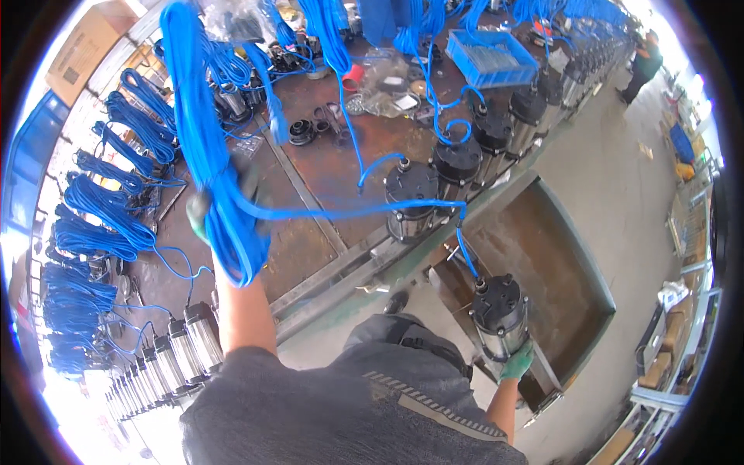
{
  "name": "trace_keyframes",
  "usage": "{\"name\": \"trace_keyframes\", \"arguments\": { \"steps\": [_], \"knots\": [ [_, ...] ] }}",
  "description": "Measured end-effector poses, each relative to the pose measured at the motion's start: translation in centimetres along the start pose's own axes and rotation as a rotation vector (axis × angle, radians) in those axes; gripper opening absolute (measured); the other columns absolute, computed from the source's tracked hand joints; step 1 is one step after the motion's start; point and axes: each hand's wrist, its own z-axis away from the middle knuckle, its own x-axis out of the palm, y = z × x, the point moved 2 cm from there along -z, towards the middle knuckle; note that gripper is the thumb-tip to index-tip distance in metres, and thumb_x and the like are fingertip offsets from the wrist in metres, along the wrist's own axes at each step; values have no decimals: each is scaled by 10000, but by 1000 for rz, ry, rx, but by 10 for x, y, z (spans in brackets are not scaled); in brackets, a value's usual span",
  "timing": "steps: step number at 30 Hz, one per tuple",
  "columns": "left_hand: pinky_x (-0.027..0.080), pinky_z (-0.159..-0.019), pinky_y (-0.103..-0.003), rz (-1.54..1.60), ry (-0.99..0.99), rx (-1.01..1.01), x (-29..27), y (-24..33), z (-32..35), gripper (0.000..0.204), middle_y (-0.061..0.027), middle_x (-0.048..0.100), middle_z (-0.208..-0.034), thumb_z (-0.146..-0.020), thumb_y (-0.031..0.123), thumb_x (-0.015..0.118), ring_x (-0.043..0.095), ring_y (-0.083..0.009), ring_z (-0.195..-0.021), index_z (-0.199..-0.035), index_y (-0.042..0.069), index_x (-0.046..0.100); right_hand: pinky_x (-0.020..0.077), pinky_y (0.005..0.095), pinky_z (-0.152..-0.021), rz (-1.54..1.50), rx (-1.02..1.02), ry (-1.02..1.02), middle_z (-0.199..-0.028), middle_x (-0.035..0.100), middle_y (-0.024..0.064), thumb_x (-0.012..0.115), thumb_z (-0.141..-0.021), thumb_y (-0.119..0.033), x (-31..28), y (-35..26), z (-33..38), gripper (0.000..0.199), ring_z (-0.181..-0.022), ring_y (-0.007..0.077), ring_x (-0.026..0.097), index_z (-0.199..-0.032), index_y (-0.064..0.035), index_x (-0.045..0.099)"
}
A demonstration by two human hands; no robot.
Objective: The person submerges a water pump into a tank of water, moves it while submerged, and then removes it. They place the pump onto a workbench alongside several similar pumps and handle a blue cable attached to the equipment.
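Blue cable bundle (203,139) in left hand (199,212), carton (87,48) beyond (print illegible)

A broad bench (314,155) with a worn, reddish-brown top and a metal edge spreads from the centre toward eleven o'clock, with a cardboard box (87,46) beyond it at ten o'clock and a blue panel (35,151) between nine and ten. Smooth grey floor (593,182) opens out toward three o'clock, leading to a pale metal rack (682,399) at four — cartons on its shelves — while strong white light (673,22) glares at two o'clock and again at eight.
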Motion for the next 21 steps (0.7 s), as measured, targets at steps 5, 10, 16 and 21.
{"name": "trace_keyframes", "arguments": {
  "steps": [5, 10, 16, 21],
  "knots": [
    [597, -579, -416, 154, 97, -290, -108, -21, 100, 694, -171, 600, -985, -893, 401, 690, 682, -318, -801, -1370, -44, 455, 417, 366, -1092, 16, 34, 21, -1400, 572, 151, 440, -1079, -370, -6, -1, 0, 544, -1238, 260, 558, -1417, 49, 518],
    [575, -816, -518, -1113, 701, -894, -249, -68, 173, 590, -180, 666, -1108, -927, 453, 679, 689, -369, -947, -1308, 21, 554, 416, 354, -1093, 47, 73, 51, -1410, 566, 145, 430, -1083, -371, 3, -9, 3, 520, -1250, 251, 547, -1403, 22, 546],
    [563, -682, -326, -1079, 444, -1039, -166, -148, 125, 353, -83, 705, -860, -978, 302, 632, 687, -196, -687, -1163, 3, 669, 478, 358, -973, 159, -86, 89, -1215, 685, 145, 455, -1083, -375, 3, -12, 11, 502, -1075, 220, 613, -1292, 52, 615],
    [543, -756, -330, -935, -202, -1104, -36, -246, 107, 405, -105, 699, -934, -988, 326, 614, 677, -193, -798, -1231, 2, 630, 486, 392, -930, 166, -171, 136, -1131, 706, 197, 466, -1071, -390, 5, -1, 3, 490, -996, 280, 636, -1229, 36, 649]
  ]
}}
